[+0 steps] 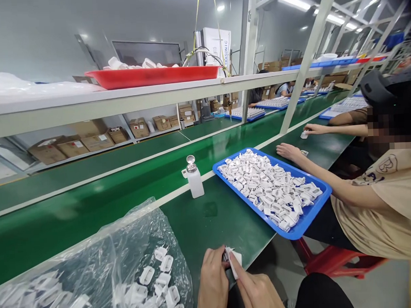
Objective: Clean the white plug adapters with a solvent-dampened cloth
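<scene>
At the bottom edge my left hand (pixel 212 283) and my right hand (pixel 256 290) meet on one small white plastic part (pixel 233 259), held between the fingertips of both over the near edge of the green work surface (pixel 207 217). A clear plastic bag (pixel 104 252) with several white plastic parts lies just left of my left hand. A blue tray (pixel 310 218) heaped with several more white parts sits to the right, farther off.
A white pump bottle (pixel 194 177) stands beyond my hands. A co-worker sits at right, one hand (pixel 288 151) beside the blue tray. A red tray (pixel 152 76) rests on the overhead shelf. Cardboard boxes (pixel 73 145) line the far side.
</scene>
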### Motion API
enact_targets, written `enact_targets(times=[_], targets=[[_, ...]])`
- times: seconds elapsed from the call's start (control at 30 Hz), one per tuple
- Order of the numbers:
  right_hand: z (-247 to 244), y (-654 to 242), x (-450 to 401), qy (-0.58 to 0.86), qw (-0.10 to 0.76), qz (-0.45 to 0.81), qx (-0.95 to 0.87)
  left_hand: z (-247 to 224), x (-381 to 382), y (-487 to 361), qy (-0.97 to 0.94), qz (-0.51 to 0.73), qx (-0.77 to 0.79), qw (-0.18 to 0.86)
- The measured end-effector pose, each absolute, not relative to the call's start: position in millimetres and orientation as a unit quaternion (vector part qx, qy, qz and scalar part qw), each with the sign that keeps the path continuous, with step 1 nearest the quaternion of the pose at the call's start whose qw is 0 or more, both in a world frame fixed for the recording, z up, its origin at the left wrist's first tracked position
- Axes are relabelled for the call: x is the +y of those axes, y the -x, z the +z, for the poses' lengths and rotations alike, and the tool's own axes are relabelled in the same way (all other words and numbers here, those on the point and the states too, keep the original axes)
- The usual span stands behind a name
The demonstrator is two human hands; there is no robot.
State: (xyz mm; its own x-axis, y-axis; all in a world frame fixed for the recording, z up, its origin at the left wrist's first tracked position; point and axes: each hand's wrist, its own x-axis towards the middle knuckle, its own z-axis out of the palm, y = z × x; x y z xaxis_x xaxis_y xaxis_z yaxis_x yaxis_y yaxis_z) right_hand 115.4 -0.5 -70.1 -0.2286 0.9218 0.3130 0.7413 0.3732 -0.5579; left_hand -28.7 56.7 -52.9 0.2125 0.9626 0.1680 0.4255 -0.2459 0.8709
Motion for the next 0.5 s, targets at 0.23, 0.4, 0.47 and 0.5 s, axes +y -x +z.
enact_targets(times=[0.23,0.4,0.47,0.5], targets=[[-49.8,-145.2,-23.1,0.603,0.387,0.393,-0.576,-47.3,62.3,36.9,-0.693,0.365,0.496,0.373],[-36.8,-132.8,-34.5,0.592,0.529,0.503,-0.341,-27.3,43.1,35.3,-0.649,0.401,0.419,0.493],[-27.6,-117.7,-37.5,0.554,0.578,0.542,-0.255,-17.0,35.1,33.1,-0.655,0.426,0.372,0.501],[-23.1,-109.8,-38.9,0.539,0.608,0.548,-0.2,-11.2,32.2,32.5,-0.679,0.432,0.352,0.478]])
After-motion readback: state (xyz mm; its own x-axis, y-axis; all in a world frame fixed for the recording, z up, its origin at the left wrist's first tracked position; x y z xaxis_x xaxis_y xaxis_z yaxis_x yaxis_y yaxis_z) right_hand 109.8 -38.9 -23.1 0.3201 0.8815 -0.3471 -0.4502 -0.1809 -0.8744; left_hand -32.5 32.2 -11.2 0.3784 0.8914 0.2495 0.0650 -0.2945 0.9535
